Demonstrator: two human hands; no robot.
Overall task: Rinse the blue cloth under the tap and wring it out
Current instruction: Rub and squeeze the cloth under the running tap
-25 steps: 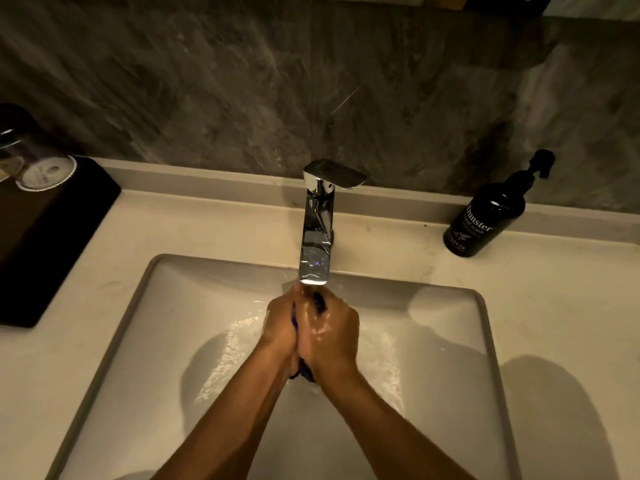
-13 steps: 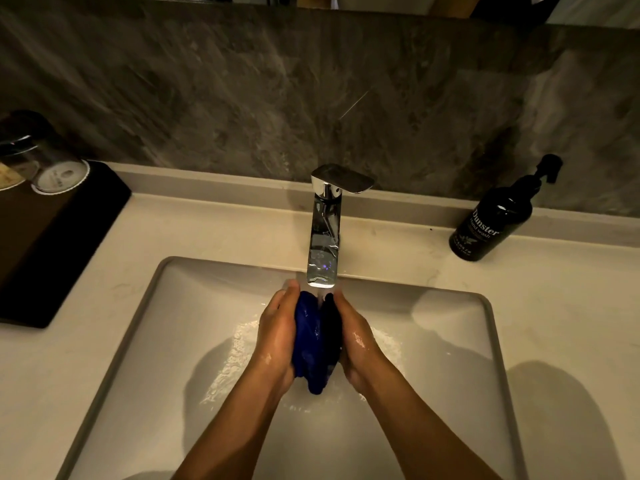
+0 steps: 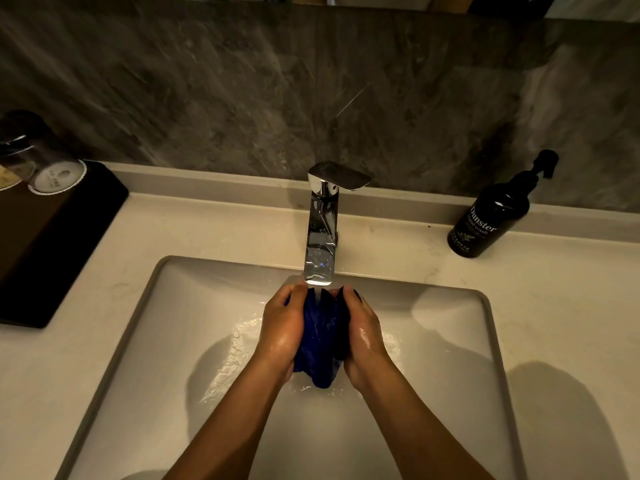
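Blue cloth (image 3: 320, 336), bunched and wet, sits directly under the running chrome tap (image 3: 320, 244), squeezed between both hands. The left hand (image 3: 282, 329) and right hand (image 3: 362, 336) curl round its sides above the middle of the white sink (image 3: 145, 327), with open basin all round. On the pale bench (image 3: 561, 306), a black soap bottle (image 3: 491, 216) stands back right; a black tray (image 3: 52, 244) lies far left.

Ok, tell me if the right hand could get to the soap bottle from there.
Probably yes. The counter between the right hand and the soap bottle looks bare, but that hand grips the cloth, so it must let go first.
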